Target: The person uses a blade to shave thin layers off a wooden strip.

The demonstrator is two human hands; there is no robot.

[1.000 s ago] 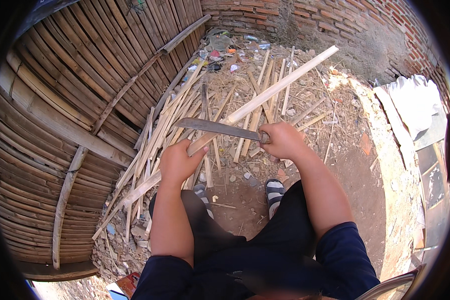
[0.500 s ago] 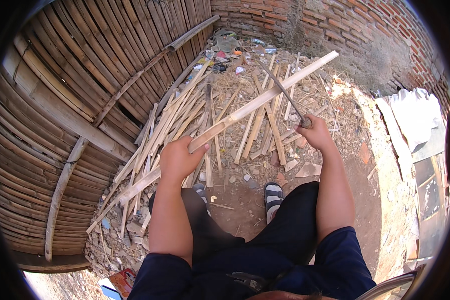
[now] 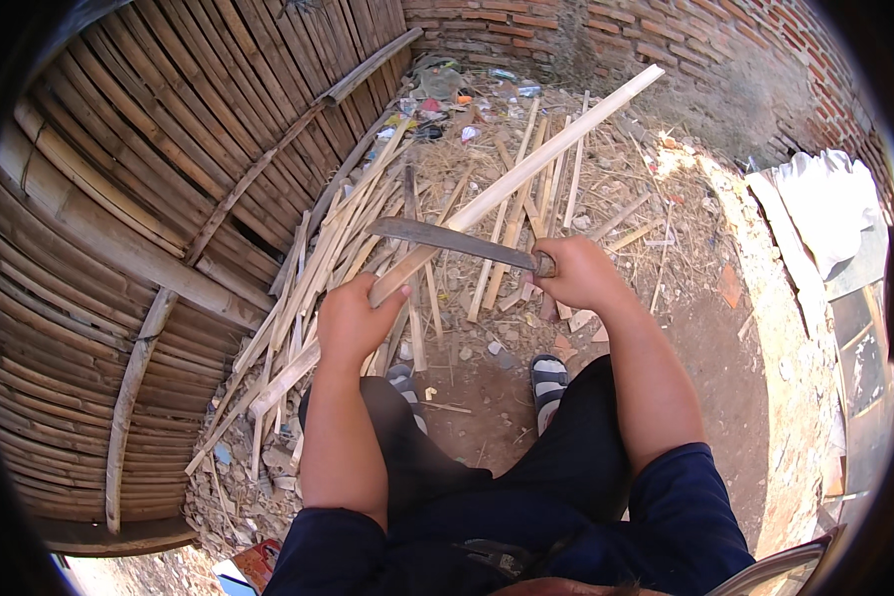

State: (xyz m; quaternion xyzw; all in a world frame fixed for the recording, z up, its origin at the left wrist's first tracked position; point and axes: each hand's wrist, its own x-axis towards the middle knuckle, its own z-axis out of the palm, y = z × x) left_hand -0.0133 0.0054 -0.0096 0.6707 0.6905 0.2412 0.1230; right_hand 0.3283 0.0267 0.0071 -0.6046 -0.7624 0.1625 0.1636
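Observation:
My left hand is closed around the lower part of a long pale bamboo strip. The strip slants from beside my left knee up to the far right. In my right hand is the handle of a machete, its dark broad blade pointing left. The blade crosses over the strip a little beyond my left hand; whether it touches the strip I cannot tell. Behind and below lie several loose bamboo strips in a heap on the left, with more strips spread in the middle.
A bamboo-slat wall rises on the left, and a brick wall closes off the far side. Litter lies in the far corner. A white sheet hangs at the right. My sandalled feet stand on dirt and rubble.
My right hand has moved left and slightly nearer, swinging the machete from pointing far-left to lying across the strip. The strip's far end has shifted slightly up; my left hand keeps its grip.

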